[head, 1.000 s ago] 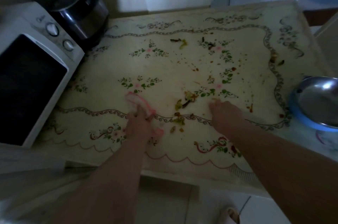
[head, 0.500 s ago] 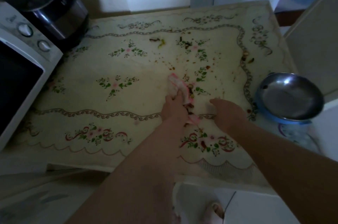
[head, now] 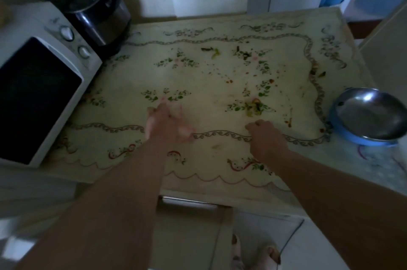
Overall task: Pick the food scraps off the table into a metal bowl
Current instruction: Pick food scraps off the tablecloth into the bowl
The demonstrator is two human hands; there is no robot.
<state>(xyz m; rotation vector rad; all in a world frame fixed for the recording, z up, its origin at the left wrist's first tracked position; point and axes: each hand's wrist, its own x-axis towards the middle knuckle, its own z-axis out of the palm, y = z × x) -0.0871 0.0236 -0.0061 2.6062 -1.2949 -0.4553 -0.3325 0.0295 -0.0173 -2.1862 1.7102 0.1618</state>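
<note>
Left hand [head: 167, 124]: motion-blurred, clutching a soft pink cloth [head: 185, 133]; right hand [head: 266, 137]: fingers curled, knuckles on the glossy floral tablecloth [head: 198, 84], and whether it pinches anything cannot be told. Food scraps [head: 253, 107]: one limp green-yellow heap at the right hand's eleven o'clock, darker shreds at the table's twelve and two o'clock, red-brown crumbs scattered between. Metal bowl [head: 374, 115]: round, shiny, nested in a blue basin [head: 352, 139] at three o'clock, seemingly near empty, so most picking appears left.

Your surface [head: 209, 84]: floral print, food scraps [head: 254, 108] scattered; microwave [head: 39, 93], rice cooker [head: 97, 12] at left; metal bowl [head: 370, 113] at right.
</note>
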